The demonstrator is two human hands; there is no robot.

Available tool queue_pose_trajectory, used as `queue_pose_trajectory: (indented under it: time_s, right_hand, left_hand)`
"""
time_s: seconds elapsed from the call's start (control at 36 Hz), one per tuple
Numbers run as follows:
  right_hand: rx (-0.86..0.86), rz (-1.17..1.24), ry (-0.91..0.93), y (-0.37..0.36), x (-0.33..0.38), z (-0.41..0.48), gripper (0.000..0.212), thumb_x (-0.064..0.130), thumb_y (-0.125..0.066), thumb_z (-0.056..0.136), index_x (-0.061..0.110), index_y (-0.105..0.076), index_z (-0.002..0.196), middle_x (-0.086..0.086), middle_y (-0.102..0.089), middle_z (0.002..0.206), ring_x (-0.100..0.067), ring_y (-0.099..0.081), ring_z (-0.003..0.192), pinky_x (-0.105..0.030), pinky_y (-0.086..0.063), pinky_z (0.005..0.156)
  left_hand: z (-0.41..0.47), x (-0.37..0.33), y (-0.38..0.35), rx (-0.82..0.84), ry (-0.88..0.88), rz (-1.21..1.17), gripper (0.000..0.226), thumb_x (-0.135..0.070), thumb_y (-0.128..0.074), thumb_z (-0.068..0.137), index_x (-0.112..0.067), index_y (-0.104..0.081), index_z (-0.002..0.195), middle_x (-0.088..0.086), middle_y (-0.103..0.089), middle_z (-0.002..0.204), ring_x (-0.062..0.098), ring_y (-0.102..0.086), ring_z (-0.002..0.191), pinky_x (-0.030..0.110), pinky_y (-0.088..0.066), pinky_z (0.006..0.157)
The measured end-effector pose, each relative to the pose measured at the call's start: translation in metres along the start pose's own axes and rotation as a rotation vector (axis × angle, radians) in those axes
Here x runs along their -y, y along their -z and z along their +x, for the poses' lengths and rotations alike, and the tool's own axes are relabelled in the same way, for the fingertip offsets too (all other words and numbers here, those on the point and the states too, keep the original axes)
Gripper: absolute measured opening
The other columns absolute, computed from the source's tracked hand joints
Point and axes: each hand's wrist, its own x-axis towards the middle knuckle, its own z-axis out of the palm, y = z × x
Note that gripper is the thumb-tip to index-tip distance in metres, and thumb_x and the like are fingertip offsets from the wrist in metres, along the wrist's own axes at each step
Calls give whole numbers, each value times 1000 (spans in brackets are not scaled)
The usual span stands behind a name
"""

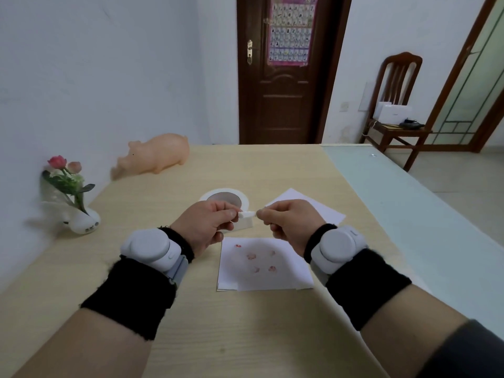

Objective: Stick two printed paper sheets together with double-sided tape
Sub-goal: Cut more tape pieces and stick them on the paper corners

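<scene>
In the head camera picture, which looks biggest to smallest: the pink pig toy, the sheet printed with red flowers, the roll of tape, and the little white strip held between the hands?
1. Printed sheet, though it lies nearest the camera.
2. Pig toy, farther off, so its real rank is unsure.
3. Tape roll, partly hidden by the left hand.
4. White strip, pinched with the right hand.

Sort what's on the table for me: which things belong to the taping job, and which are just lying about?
In the job:
- tape strip, pinched between left hand and right hand
- tape roll
- printed sheet
- second sheet

Lying about:
- toy pig
- flower vase
</scene>
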Motion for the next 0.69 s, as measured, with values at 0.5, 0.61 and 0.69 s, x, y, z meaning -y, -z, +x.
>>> queue_pose_trajectory:
  time_s: [0.5, 0.61, 0.69]
  right_hand:
    - [23, -157, 33, -7, -1, 7, 10, 21, -74, 76, 12, -70, 72, 2, -52, 55, -15, -47, 54, -26, -45, 61]
    - [27, -174, 40, -9, -1, 8, 12, 20, -74, 75, 14, -68, 66, 3, -50, 52, -15, -45, 52, -26, -43, 59]
    - [29, -180, 53, -9, -2, 8, 15, 20, -74, 73, 17, -67, 61, 4, -50, 50, -16, -44, 52, -28, -42, 60]
  left_hand:
    - [-2, 4, 6, 36, 6, -1, 23, -4, -46, 95, -12, -64, 81, -2, -61, 67, 6, -55, 59, 22, -34, 53]
    - [-2, 4, 8, 23, 6, 10, 23, -4, -47, 94, -12, -65, 82, -1, -62, 69, 7, -55, 61, 22, -35, 55]
    - [-2, 4, 10, -1, -4, 54, 22, -6, -51, 93, -13, -67, 81, -2, -65, 72, 9, -55, 66, 24, -36, 57]
